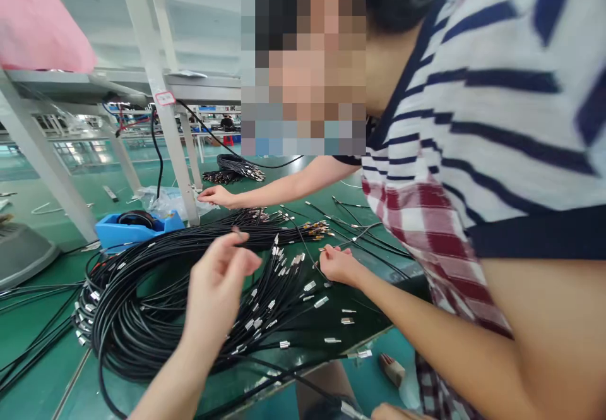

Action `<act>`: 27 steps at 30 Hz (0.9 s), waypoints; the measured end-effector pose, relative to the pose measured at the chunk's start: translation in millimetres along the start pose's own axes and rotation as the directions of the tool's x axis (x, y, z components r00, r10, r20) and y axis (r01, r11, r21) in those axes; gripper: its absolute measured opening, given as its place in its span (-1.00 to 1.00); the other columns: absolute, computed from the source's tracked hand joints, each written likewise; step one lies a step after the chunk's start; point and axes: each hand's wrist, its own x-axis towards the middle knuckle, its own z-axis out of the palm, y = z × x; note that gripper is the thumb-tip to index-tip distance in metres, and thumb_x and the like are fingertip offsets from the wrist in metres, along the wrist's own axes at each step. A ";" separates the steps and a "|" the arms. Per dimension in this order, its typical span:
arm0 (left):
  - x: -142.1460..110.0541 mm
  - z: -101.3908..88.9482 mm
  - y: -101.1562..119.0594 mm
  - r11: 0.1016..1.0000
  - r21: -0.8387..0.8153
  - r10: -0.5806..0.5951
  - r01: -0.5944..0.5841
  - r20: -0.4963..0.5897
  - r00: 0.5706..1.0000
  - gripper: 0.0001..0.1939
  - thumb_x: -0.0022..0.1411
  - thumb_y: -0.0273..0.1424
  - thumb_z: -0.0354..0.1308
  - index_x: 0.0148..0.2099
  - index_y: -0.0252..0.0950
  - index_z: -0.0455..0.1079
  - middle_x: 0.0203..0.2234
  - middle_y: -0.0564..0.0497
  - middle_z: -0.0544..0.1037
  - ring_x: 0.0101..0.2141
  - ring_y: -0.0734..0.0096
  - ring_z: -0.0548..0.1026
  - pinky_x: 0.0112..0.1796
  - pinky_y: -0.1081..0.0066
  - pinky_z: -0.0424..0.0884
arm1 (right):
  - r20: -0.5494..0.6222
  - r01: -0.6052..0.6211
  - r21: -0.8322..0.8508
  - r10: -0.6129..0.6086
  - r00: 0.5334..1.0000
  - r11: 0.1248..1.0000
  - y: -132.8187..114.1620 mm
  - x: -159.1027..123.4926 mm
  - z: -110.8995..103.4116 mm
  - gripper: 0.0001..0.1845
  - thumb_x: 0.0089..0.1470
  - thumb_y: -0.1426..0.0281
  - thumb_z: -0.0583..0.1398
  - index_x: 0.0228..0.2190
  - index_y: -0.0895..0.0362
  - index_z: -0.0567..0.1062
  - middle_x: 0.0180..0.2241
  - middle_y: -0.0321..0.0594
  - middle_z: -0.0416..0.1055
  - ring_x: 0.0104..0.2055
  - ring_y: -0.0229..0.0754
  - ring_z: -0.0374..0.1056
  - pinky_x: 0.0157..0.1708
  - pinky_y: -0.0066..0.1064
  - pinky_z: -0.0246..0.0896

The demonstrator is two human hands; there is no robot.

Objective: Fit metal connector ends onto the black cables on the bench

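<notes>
My left hand [215,287] is raised over a large coil of black cables [137,319], fingers loosely curled. Its thumb and forefinger are apart, with a small greyish spot at one fingertip that I cannot make out. Silver connector ends [258,325] fan out from the coil just right of this hand. Only the top of my right hand [400,413] shows at the bottom edge. Close to it is a silver connector [351,411]; whether the hand grips it or its cable is hidden.
At right, a co-worker in a striped top [492,91] leans in. One of their hands [336,264] is by loose cables; the other [218,196] reaches toward a white shelf post [165,98]. A blue tape dispenser [127,232] and another cable bundle [231,167] lie beyond.
</notes>
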 end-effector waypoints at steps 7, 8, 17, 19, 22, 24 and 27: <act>-55.2 34.5 -28.8 0.927 0.299 0.020 -0.227 0.564 0.826 -0.45 0.13 -0.43 -0.02 0.16 -0.22 -0.08 -0.08 -0.06 0.35 -0.10 0.33 0.30 -0.09 0.32 0.20 | -0.002 -0.001 0.029 0.001 1.000 1.000 -13.9 3.5 2.9 -0.66 0.13 0.18 0.00 -0.45 0.12 0.42 -0.45 -0.27 0.44 -0.45 -0.31 0.33 -0.39 -0.37 0.30; -60.6 35.9 -28.7 0.896 0.285 0.070 -0.340 0.666 0.742 -0.57 0.13 -0.40 -0.02 0.08 -0.21 0.08 -0.16 -0.03 0.41 -0.17 0.33 0.35 -0.15 0.35 0.24 | -0.005 0.002 0.036 -0.002 1.000 0.999 -17.6 3.0 1.9 -0.65 0.13 0.17 -0.01 -0.46 0.12 0.42 -0.47 -0.27 0.44 -0.46 -0.31 0.33 -0.39 -0.37 0.30; -79.3 56.6 -50.3 0.591 0.119 0.333 -0.798 0.865 0.376 -0.76 0.13 -0.39 -0.08 -0.57 -0.27 0.13 -0.65 0.09 0.40 -0.64 0.56 0.30 -0.65 0.53 0.07 | -0.043 -0.011 0.119 0.016 0.999 0.993 -52.0 -22.4 -12.7 -0.65 0.05 0.22 -0.02 -0.67 -0.09 0.41 -0.74 -0.27 0.37 -0.39 -0.02 0.43 -0.51 -0.24 0.37; -81.4 57.5 -49.5 0.587 0.162 0.309 -0.793 0.861 0.405 -0.75 0.09 -0.37 -0.02 -0.61 -0.28 0.10 -0.68 0.09 0.39 -0.68 0.57 0.26 -0.69 0.51 0.00 | -0.056 -0.047 0.139 0.055 0.997 0.989 -58.4 -27.7 -14.8 -0.66 0.03 0.25 0.00 -0.68 -0.09 0.41 -0.75 -0.28 0.37 -0.40 -0.02 0.44 -0.52 -0.24 0.38; -83.8 57.1 -48.2 0.605 0.189 0.262 -0.774 0.870 0.417 -0.71 0.12 -0.35 0.00 -0.62 -0.29 0.12 -0.70 0.09 0.39 -0.70 0.61 0.26 -0.71 0.54 -0.02 | -0.078 -0.128 0.181 0.144 0.987 0.975 -69.0 -29.6 -17.1 -0.65 0.01 0.32 0.05 -0.74 -0.07 0.40 -0.77 -0.30 0.36 -0.48 -0.08 0.43 -0.57 -0.31 0.38; -86.3 58.4 -52.2 0.622 0.201 0.237 -0.756 0.873 0.427 -0.69 0.15 -0.34 -0.01 -0.61 -0.29 0.15 -0.69 0.10 0.39 -0.70 0.65 0.25 -0.73 0.56 -0.03 | -0.088 -0.192 0.218 0.215 0.973 0.957 -77.9 -25.0 -19.8 -0.64 0.01 0.36 0.07 -0.75 -0.02 0.40 -0.77 -0.32 0.36 -0.57 -0.18 0.40 -0.64 -0.39 0.35; -91.3 65.2 -63.5 0.574 0.243 0.212 -0.782 0.878 0.428 -0.67 0.11 -0.32 0.07 -0.64 -0.31 0.18 -0.71 0.10 0.39 -0.73 0.66 0.20 -0.75 0.54 -0.08 | -0.082 -0.287 0.297 0.324 0.942 0.911 -96.2 -13.9 -27.8 -0.56 0.05 0.33 0.04 -0.79 0.06 0.41 -0.81 -0.37 0.33 -0.72 -0.34 0.29 -0.79 -0.57 0.20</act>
